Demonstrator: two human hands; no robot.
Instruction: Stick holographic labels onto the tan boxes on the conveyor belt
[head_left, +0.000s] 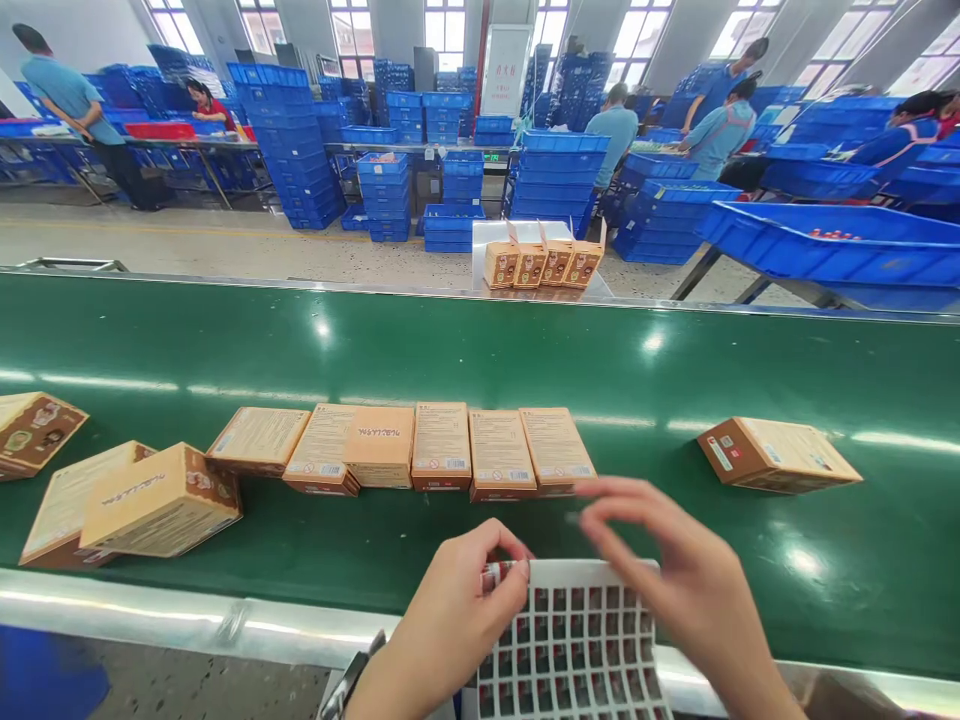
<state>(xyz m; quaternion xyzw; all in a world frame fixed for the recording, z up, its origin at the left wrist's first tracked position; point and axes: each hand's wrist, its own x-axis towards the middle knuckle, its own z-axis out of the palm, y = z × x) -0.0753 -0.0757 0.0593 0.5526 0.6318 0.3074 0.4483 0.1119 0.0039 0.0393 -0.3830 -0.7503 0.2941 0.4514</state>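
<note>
A white sheet of small dark stickers [574, 640], laid out in a grid, is at the bottom centre. My left hand [469, 605] pinches its upper left corner between thumb and fingers, where the edge curls over and shows red. Above the sheet's upper right, my right hand [667, 570] is raised and slightly blurred. At its fingertips is a tiny greyish piece [574, 518] that looks like a peeled sticker. Just beyond my hands, a row of tan and brown cardboard boxes [442, 445] lies on the green conveyor belt [420, 345].
Another box [787, 455] lies to the right, and stacked boxes [161, 500] lie to the left. Across the belt, several boxes with raised flaps [544, 262] stand on a metal stand. Blue crates [289, 150] and several people fill the background.
</note>
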